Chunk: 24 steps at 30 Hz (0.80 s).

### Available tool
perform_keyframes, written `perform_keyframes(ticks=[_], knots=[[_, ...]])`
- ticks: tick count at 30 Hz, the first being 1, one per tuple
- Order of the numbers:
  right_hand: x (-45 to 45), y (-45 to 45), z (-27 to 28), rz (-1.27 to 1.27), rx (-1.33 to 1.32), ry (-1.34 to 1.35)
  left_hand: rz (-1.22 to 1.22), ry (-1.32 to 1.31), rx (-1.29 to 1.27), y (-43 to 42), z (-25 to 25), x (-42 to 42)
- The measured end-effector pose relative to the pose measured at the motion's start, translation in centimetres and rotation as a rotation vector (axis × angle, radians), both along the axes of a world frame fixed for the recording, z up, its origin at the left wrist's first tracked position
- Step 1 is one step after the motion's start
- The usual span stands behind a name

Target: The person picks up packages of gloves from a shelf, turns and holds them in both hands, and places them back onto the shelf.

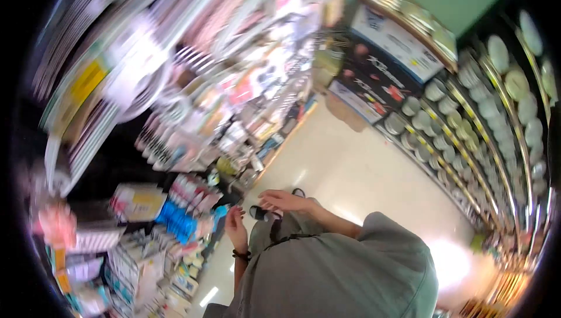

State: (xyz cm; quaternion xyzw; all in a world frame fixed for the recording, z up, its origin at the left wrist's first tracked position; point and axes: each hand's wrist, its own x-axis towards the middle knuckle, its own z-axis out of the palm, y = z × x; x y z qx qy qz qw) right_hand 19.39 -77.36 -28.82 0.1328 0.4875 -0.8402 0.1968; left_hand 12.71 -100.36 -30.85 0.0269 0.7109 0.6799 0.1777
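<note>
My right hand (pixel 284 201) is held in front of my waist, its fingers loosely stretched with nothing visible in them. On the left, my left hand (pixel 235 225) hangs close to the shelf goods, fingers slightly bent and apart, with nothing seen in it. A dark bracelet (pixel 241 254) circles that wrist. Nearest to the left hand are blue packs (pixel 177 223) and pink packaged goods (pixel 193 192) on the shelf side. Below the hands, my dark shoes (pixel 257 212) stand on the pale floor. The picture is blurred by motion.
Hanging packaged goods (pixel 181 137) and stacked flat items (pixel 87 90) line the left side. Across the aisle floor (pixel 339 160), shelves hold rows of dishes (pixel 473 113). Printed boxes (pixel 380 72) are stacked at the aisle end, with more goods on top.
</note>
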Motion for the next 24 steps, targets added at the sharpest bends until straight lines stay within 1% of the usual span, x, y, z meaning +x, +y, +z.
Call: perform_keyframes(ticks=[1,2,4,5,8,9,12,13,16,17,18,19,20,21,22,24], knots=[[0.5,1.2,1.8,-0.121,-0.13,-0.074,-0.216,0.287,-0.177,4.0,3.5,0.9],[1.0,2.2,2.3,-0.172,-0.222,-0.087,-0.423,0.582,-0.344,7.4,6.5,1.2],[2.1,4.4,3.5,-0.265,-0.413,-0.09,-0.612,0.831,-0.421,12.5,7.3,0.9],[3.0,5.1,4.6,-0.309,-0.455,-0.058,-0.7,0.961,-0.453,14.7,7.4,0.7],[5.7,7.8,4.0,-0.447,-0.173,0.102,-0.858,0.991,-0.437,20.1,4.2,-1.5],[7.3,10.1,5.4,-0.472,-0.101,0.112,-0.901,1.072,-0.459,21.8,3.5,-1.8],[12.8,14.9,6.2,-0.711,-0.356,0.173,-0.727,0.636,-0.348,27.3,4.3,0.1],[14.5,15.8,7.8,-0.815,-0.289,0.142,-0.786,0.653,-0.369,29.1,6.4,1.7],[18.2,17.1,7.7,-1.074,-0.094,0.172,-1.1,1.063,-0.081,34.2,9.6,6.6],[18.8,17.6,7.6,-1.114,-0.132,0.141,-1.218,1.089,0.025,35.6,10.9,8.5],[19.3,18.0,7.4,-1.127,-0.179,0.171,-1.333,1.114,0.132,36.8,11.7,10.2],[19.8,18.3,7.3,-1.136,-0.225,0.203,-1.406,1.121,0.268,37.9,11.6,11.6],[20.2,18.7,7.3,-1.142,-0.271,0.235,-1.437,1.242,0.238,38.8,11.6,12.6],[20.2,19.1,9.1,-1.215,-0.393,0.24,-1.476,1.283,0.252,40.9,10.9,12.3],[20.4,19.9,9.5,-1.29,-0.348,0.238,-1.509,1.323,0.267,43.5,9.7,11.8],[21.0,22.5,10.0,-1.43,-0.246,0.233,-1.35,1.187,0.035,49.6,6.0,11.0]])
